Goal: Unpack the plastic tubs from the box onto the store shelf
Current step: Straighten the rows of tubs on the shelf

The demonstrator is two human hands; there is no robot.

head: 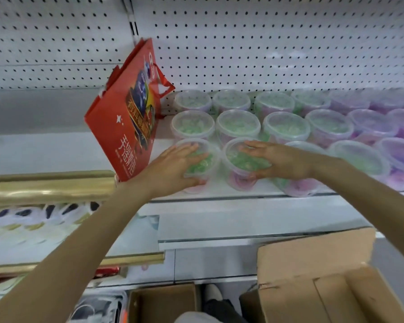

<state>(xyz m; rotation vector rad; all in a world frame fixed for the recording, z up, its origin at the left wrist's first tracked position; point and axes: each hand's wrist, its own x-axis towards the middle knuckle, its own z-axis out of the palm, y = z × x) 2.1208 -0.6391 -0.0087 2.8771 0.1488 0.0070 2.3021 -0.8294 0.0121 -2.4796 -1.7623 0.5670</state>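
Two clear plastic tubs with green and pink contents stand at the front of the white shelf (219,194). My left hand (173,167) lies over the lid of the left tub (202,163), thumb curled against its front side. My right hand (278,160) covers the right tub (239,159) the same way, thumb low on its side. Behind them stand rows of several more tubs (238,125), green ones to the left, purple ones (371,122) to the right. The open cardboard box (336,287) is at the bottom right.
A red paper gift bag (126,117) leans upright just left of the tubs, close to my left hand. White pegboard (266,43) backs the shelf. Gold rolls (49,185) lie on the left shelf. A second cardboard box (163,301) sits on the floor at bottom centre.
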